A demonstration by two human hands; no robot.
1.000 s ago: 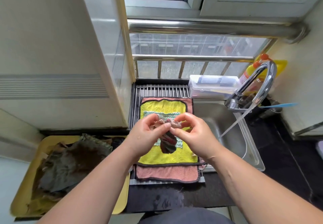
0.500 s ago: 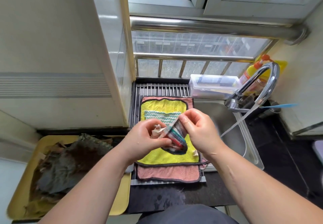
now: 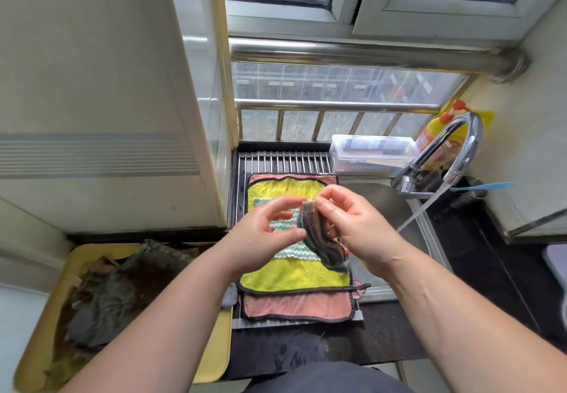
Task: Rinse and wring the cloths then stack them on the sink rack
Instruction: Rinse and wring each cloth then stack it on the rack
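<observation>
A: Nearest, on the left, what's on the yellow tray (image 3: 214, 349)?

B: A heap of dark cloths (image 3: 104, 297), not yet rinsed, I'd guess.

A: And the hands?

B: Both are raised above the rack. The right hand (image 3: 356, 227) pinches the top edge of a small striped cloth (image 3: 322, 239), which hangs limp from its fingers over the stack. The left hand (image 3: 260, 233) is curved beside it, thumb tip at the cloth's left edge. I can't tell whether it grips or only touches.

A: How will that cloth handle?

B: Light, soft and wet, I'd judge, so floppy and a bit clingy. It's best taken by its two top corners, so it spreads flat.

A: The stack below?

B: A pink cloth (image 3: 297, 305) at the bottom, a yellow cloth (image 3: 291, 276) on it and a green-and-white cloth (image 3: 285, 253) on top, all flat on the sink rack (image 3: 285, 162).

A: Farther on?

B: To the right is the sink (image 3: 379, 200), with a stream of water (image 3: 422, 208) running from the tap (image 3: 474, 144). Behind are a clear plastic box (image 3: 371, 153) and a yellow bottle (image 3: 434, 124).
</observation>
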